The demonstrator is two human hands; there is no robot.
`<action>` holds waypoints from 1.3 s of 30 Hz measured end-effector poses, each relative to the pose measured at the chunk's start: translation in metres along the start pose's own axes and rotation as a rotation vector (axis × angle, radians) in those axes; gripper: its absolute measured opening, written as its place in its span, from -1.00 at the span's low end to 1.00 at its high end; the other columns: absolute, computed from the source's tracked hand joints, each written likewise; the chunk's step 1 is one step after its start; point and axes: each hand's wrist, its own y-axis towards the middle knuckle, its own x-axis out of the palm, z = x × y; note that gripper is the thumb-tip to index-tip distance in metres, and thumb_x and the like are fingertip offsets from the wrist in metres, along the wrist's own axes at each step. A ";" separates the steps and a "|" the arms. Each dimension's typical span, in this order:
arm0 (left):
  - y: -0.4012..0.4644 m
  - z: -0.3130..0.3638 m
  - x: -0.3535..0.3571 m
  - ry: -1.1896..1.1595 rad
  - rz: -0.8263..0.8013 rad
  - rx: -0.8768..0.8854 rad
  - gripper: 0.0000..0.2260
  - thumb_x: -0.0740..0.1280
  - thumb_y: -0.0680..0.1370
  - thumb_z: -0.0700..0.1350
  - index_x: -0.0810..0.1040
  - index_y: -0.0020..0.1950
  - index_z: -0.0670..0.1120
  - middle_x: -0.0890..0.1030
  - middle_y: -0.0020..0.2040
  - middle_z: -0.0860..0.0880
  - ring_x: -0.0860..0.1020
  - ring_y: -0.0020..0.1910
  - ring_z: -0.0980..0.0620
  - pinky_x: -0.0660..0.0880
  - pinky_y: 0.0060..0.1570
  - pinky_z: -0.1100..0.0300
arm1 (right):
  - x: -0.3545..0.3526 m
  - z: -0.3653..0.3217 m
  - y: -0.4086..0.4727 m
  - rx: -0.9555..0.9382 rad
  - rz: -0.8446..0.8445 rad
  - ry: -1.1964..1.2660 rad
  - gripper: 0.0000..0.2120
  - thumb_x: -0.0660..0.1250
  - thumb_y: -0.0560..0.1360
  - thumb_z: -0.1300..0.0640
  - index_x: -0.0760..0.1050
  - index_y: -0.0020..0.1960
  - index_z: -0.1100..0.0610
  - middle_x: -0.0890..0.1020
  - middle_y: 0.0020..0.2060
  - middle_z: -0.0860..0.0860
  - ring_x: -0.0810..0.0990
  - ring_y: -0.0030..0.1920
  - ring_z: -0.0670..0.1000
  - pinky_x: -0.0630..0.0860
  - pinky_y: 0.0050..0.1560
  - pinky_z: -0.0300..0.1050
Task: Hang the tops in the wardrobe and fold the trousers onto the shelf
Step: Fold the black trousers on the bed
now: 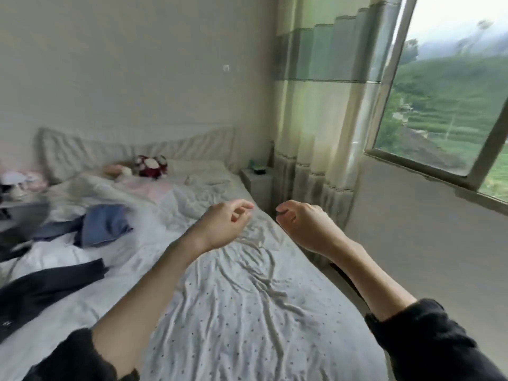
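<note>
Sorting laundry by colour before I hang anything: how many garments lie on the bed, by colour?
Blue: 1, the blue garment bunched up mid-bed.
Dark navy or black: 1, the dark garment spread near the left edge.
Total: 2 clearly visible; darker cloth at the far left is too blurred to count.

Head-height view down over bed point(247, 312)

Both forearms are bare from wrist to near the elbow. Each arm wears a black sleeve pushed up and bunched: the left sleeve point(74, 356) has a soft, slightly fuzzy knit look with a ragged-edged cuff, and the right sleeve point(423, 336) gathers in thick folds at its cuff. The left hand point(222, 226) and right hand point(305, 224) carry no visible rings, watch or bracelets.
</note>
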 end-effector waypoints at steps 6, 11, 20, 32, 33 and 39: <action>-0.048 -0.123 -0.084 0.066 0.155 -0.355 -0.72 0.16 0.63 -0.01 0.44 0.32 -0.01 0.52 0.19 0.05 0.48 0.08 0.14 0.41 0.02 0.29 | 0.105 -0.109 0.094 -0.324 -0.212 0.086 -0.70 0.19 0.59 0.03 0.46 0.29 0.04 0.63 0.12 -0.01 0.54 0.18 0.05 0.39 0.11 -0.15; -0.116 -0.193 -0.143 0.084 0.350 -0.619 -0.73 0.16 0.63 -0.04 0.44 0.33 0.01 0.51 0.15 0.05 0.47 0.04 0.16 0.41 -0.08 0.36 | 0.176 -0.206 0.132 -0.559 -0.403 0.142 -0.72 0.17 0.59 0.07 0.49 0.24 0.12 0.62 0.10 0.05 0.55 0.14 0.15 0.45 0.11 -0.04; -0.250 -0.271 -0.226 0.099 0.583 -0.943 -0.75 0.16 0.63 -0.03 0.47 0.29 0.04 0.49 0.13 0.12 0.48 0.11 0.15 0.41 0.05 0.27 | 0.278 -0.383 0.132 -0.891 -0.678 0.202 -0.69 0.16 0.59 0.06 0.46 0.31 0.06 0.57 0.22 0.07 0.48 0.25 0.15 0.37 0.16 -0.11; -0.470 -0.411 -0.376 0.078 0.652 -1.059 -0.73 0.13 0.64 -0.04 0.47 0.30 0.02 0.50 0.26 0.08 0.47 0.20 0.13 0.36 0.10 0.32 | 0.429 -0.664 0.035 -0.924 -0.841 0.281 -0.73 0.17 0.59 0.06 0.52 0.21 0.11 0.61 0.13 0.12 0.55 0.15 0.16 0.45 0.17 -0.02; -0.487 -0.421 -0.391 0.074 0.660 -1.056 -0.73 0.13 0.64 -0.04 0.47 0.30 0.01 0.51 0.26 0.07 0.47 0.21 0.12 0.36 0.10 0.32 | 0.438 -0.686 0.027 -0.911 -0.855 0.292 -0.72 0.17 0.60 0.06 0.50 0.25 0.09 0.60 0.16 0.10 0.53 0.18 0.15 0.44 0.19 -0.04; -0.554 -0.488 -0.465 0.018 0.669 -1.023 -0.75 0.15 0.63 -0.01 0.48 0.26 0.03 0.55 0.22 0.05 0.49 0.22 0.11 0.37 0.14 0.28 | 0.478 -0.791 0.005 -0.860 -0.860 0.337 -0.71 0.18 0.59 0.08 0.50 0.27 0.07 0.58 0.20 0.05 0.51 0.22 0.10 0.42 0.25 -0.05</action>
